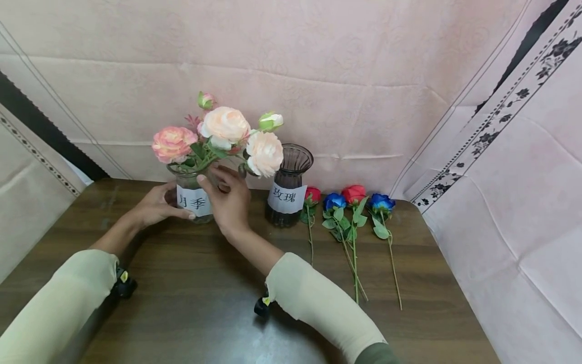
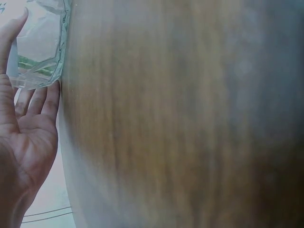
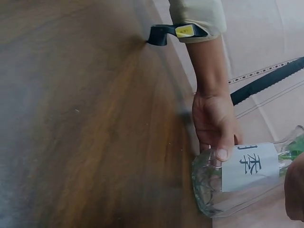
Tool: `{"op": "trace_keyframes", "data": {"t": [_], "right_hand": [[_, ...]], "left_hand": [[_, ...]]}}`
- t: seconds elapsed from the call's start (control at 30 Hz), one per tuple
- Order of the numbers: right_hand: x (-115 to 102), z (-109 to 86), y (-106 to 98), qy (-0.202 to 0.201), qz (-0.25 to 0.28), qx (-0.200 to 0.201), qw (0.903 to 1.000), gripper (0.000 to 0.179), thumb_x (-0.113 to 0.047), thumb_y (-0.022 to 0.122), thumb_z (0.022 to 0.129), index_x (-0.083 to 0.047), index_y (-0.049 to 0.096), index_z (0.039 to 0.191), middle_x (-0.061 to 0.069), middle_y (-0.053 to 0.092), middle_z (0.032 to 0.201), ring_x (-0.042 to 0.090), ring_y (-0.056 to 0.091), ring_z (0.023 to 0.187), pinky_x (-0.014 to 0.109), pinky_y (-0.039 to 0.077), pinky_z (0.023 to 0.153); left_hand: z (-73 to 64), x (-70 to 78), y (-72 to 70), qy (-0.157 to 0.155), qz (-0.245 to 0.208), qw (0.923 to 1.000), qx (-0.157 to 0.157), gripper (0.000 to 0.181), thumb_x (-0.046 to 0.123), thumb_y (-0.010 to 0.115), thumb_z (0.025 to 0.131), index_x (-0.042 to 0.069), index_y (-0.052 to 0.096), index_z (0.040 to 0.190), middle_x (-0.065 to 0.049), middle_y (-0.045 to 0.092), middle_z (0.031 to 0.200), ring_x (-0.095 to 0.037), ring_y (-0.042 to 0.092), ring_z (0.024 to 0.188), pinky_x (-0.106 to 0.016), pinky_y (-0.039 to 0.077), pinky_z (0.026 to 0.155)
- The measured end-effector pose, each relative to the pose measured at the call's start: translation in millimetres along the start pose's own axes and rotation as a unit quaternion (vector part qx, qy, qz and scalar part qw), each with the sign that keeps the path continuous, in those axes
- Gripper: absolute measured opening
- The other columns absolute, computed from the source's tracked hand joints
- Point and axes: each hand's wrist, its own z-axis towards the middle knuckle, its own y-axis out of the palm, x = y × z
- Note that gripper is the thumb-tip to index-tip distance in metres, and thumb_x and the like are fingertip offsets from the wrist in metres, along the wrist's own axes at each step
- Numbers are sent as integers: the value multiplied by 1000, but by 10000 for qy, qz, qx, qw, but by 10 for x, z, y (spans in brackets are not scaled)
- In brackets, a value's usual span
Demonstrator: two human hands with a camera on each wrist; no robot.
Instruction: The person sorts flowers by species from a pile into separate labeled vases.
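Note:
A clear glass vase [image 1: 184, 180] with a white label [image 1: 194, 201] stands at the table's left back, holding pink and pale peach artificial flowers [image 1: 225, 126]. My left hand [image 1: 156, 206] grips its lower left side, thumb in front and fingers behind. In the left wrist view, that hand [image 2: 33, 137] is at the vase's base [image 2: 40, 80]. From the right, my right hand [image 1: 231, 201] holds the vase near its neck, thumb in front; its other fingertips are partly hidden. Only a piece of this hand [image 3: 295, 187] shows in the right wrist view.
Just right of the hands stands a dark ribbed vase [image 1: 291, 174] with its own label. Red roses [image 1: 353, 194] and blue roses [image 1: 382, 203] lie on the wooden table [image 1: 195, 303] farther right. A pale cloth [image 1: 318, 76] hangs behind.

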Motion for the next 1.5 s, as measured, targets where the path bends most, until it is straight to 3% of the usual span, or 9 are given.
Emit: {"op": "trace_keyframes", "data": {"t": [0.23,0.43,0.5,0.7,0.77,0.97,1.1,1.23,1.5], "right_hand": [[-10,25,-32,-401,315,401,9979,25,-24,79,109,-8,84,127,13,82,125,22,80,105,22,64,93],[-74,97,17,56,219,272,9994,24,-29,78,110,-10,86,122,14,85,111,7,74,89,17,58,79],[-78,97,31,278,332,162,9989,23,-28,79,109,-10,87,120,17,85,105,13,76,84,15,55,71],[-44,45,-17,658,811,-144,9944,22,-21,81,107,-5,86,122,31,80,96,52,76,84,16,52,57],[-22,18,-68,804,797,-249,9933,21,-20,82,106,-5,86,121,32,79,95,48,75,76,18,54,56],[26,-94,-288,1651,600,-879,9805,20,-16,83,105,-5,86,120,24,83,100,11,69,65,21,59,57],[2,-174,-484,2129,349,-1451,9656,22,-15,83,104,-5,85,124,18,85,104,8,69,65,22,59,57],[-22,-219,-686,2250,182,-1916,9551,18,-16,84,103,-6,86,119,14,86,101,8,71,66,24,60,57],[-52,-181,-1126,2516,277,-2239,9412,20,-12,79,106,1,83,121,16,84,105,10,74,70,24,63,63]], "left_hand": [[31,8,-3,-105,114,9999,-2,96,21,99,89,4,46,168,-24,72,144,1,70,107,-18,58,90],[24,25,-7,-69,101,9999,19,94,20,100,89,3,48,166,-24,73,142,0,70,108,-18,58,90],[19,32,-10,-69,158,9999,16,95,22,99,89,3,47,167,-24,72,143,-2,70,110,-18,58,90],[8,31,-12,-83,173,9998,-16,94,26,99,91,4,48,166,-24,71,146,-5,69,114,-16,56,93],[6,29,-7,-91,126,9999,-34,93,25,98,91,4,48,166,-24,71,146,-4,69,114,-16,57,93],[-7,22,-1,-232,47,9996,-149,92,23,95,94,2,44,168,-25,69,147,-3,69,113,-17,57,92],[-10,43,-5,-282,184,9992,-207,95,26,94,96,3,40,171,-25,68,152,-8,65,121,-13,54,95],[-8,76,-15,-212,396,9987,-238,95,29,94,96,4,41,171,-23,69,151,-19,65,128,-14,53,95],[-61,163,-41,-138,338,9983,-450,101,31,91,99,5,28,175,-25,61,160,-39,58,147,-15,50,99]]}}
